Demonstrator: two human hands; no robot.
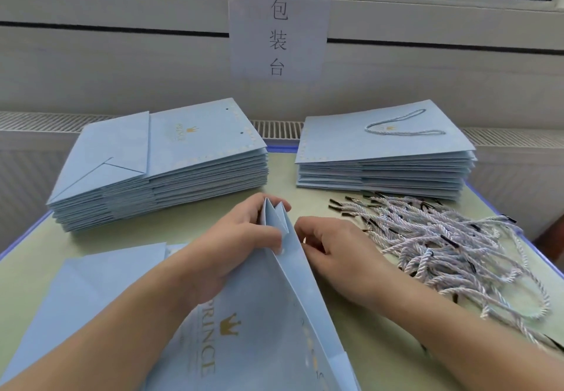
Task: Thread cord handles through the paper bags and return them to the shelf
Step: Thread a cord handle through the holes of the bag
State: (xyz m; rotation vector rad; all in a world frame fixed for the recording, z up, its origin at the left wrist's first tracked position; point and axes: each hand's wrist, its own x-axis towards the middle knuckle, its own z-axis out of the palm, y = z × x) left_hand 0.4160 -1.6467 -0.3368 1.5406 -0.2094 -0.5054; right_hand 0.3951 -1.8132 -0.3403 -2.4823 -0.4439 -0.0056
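A light blue paper bag [262, 323] with a gold crown and "PRINCE" print lies in front of me, its top edge raised and its side folds spread. My left hand [235, 238] grips that raised edge near a punched hole. My right hand [332, 253] sits just right of the edge with fingers curled; a small pale tip shows at its fingertips, but what it pinches I cannot make out. A heap of twisted pale cord handles [442, 247] with dark tips lies to the right.
A tall stack of flat bags without handles [158, 164] stands at the back left. At the back right a lower stack [384, 158] has a corded bag on top. Another flat bag [91, 287] lies at the left. A paper sign [279, 30] hangs on the wall behind.
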